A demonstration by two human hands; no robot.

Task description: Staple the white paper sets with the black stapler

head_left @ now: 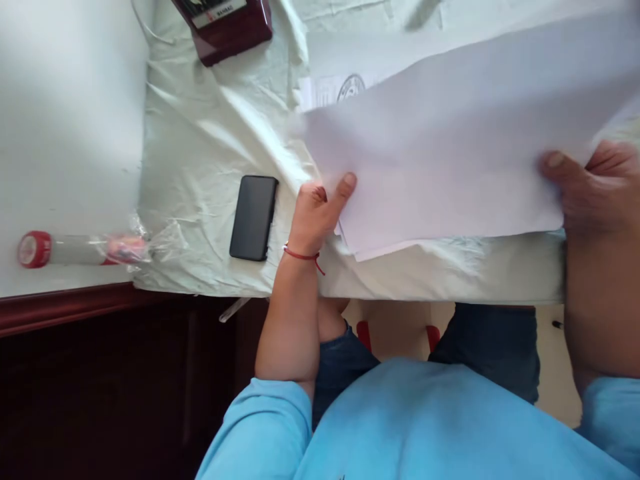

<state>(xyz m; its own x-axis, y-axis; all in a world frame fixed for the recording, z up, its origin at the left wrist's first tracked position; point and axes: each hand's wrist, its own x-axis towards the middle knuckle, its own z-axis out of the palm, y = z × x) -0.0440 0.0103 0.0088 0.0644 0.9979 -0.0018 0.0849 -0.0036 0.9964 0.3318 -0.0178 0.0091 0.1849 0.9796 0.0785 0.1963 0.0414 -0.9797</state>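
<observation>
A pale wrinkled cloth [210,133] covers the table [60,133], which has a dark wood edge. Above it, a white sheet of paper [440,153] is held with its long axis running left to right, its far right side tilted upward. The left hand [317,213] pinches the sheet's near left corner, thumb on top; the right hand [595,183] clamps the right edge the same way. Beneath it lie at least two more sheets, one printed [345,87]. One black phone [253,217] lies just left of the left hand; one red-capped bottle [75,249] lies farther left.
</observation>
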